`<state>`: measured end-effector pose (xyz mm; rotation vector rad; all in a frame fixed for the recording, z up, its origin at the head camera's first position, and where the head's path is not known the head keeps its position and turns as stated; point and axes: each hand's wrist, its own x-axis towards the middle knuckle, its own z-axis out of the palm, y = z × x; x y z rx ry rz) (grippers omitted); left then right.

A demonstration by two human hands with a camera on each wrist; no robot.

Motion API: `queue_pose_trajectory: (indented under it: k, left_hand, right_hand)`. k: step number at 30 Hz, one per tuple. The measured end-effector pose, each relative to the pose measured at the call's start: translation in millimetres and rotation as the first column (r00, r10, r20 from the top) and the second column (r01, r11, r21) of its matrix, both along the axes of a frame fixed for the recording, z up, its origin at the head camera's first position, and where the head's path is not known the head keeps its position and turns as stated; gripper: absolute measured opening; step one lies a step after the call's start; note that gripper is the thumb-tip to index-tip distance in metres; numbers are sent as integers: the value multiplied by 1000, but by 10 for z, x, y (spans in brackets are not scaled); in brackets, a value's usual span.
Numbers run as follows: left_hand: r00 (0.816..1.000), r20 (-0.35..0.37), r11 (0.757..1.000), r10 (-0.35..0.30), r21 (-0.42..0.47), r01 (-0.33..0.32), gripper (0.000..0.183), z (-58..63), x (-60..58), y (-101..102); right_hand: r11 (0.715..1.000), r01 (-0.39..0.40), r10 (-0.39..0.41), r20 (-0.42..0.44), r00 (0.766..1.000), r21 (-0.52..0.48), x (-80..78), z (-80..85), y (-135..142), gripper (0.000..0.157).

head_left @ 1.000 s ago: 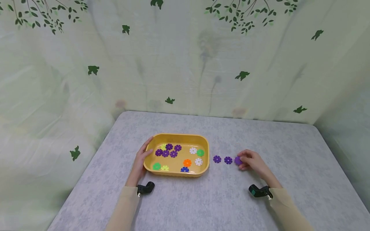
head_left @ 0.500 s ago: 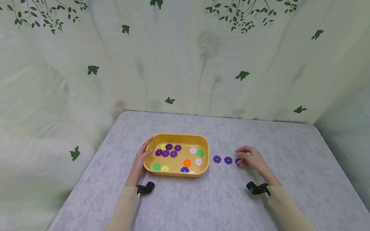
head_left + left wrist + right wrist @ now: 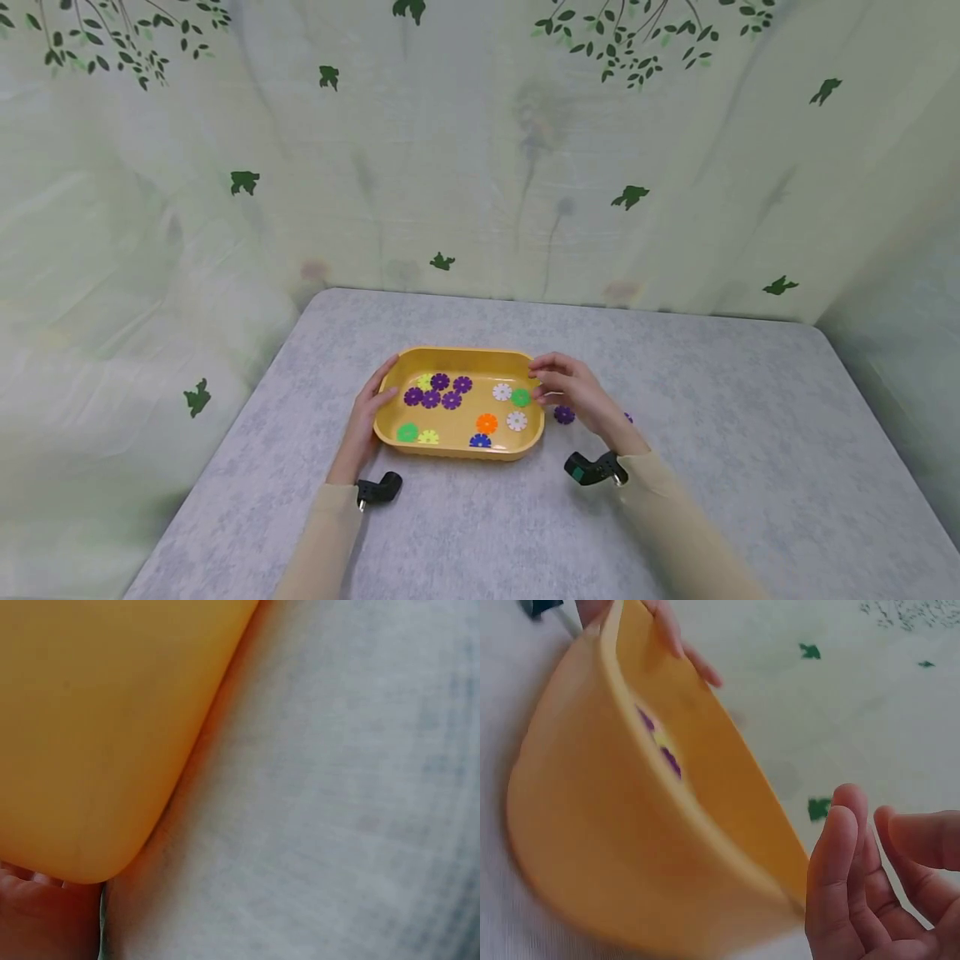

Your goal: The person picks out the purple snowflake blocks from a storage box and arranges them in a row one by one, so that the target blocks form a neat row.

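Note:
A yellow plastic tray (image 3: 450, 451) holds several small notched, flower-shaped discs. Purple discs (image 3: 452, 400) cluster at its left; others are white, green, yellow, orange and blue. My left hand (image 3: 364, 421) grips the tray's left end, thumb over the rim and fingers along the outside. Over the tray's right rim is my right hand (image 3: 576, 396), its fingers loosely bent with nothing between them, as the right wrist view also shows. Just right of the tray, a purple disc (image 3: 564, 415) lies on the table. Another purple disc (image 3: 628, 417) peeks out beyond my right wrist; one between them is hidden.
The grey mottled table (image 3: 480, 533) reaches back to a pale curtain (image 3: 480, 167) printed with leaves and birds. Black wrist cameras (image 3: 378, 488) sit on both wrists.
My right hand has let go of the purple disc at the right end of the row and moved left to the tray's right rim. The left hand and tray have stayed put.

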<state>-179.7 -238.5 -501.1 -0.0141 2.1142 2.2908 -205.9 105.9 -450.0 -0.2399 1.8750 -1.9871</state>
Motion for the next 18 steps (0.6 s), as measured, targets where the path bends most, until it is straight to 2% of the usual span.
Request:
queue_pose_trajectory:
  k: [5, 12, 18]
  left_hand:
    - [1000, -9, 1000, 0, -13, 0, 50, -6, -9, 15]
    - [1000, -15, 1000, -5, -11, 5, 50, -10, -19, 14]
    - [1000, 8, 1000, -12, -5, 12, 51, 202, 79, 59]
  right_hand:
    - [998, -62, 62, 25, 998, -18, -55, 63, -378, 33]
    - [990, -134, 132, 47, 990, 35, -135, 82, -721, 31]
    - [975, -168, 156, 90, 984, 147, -237, 27, -902, 32]
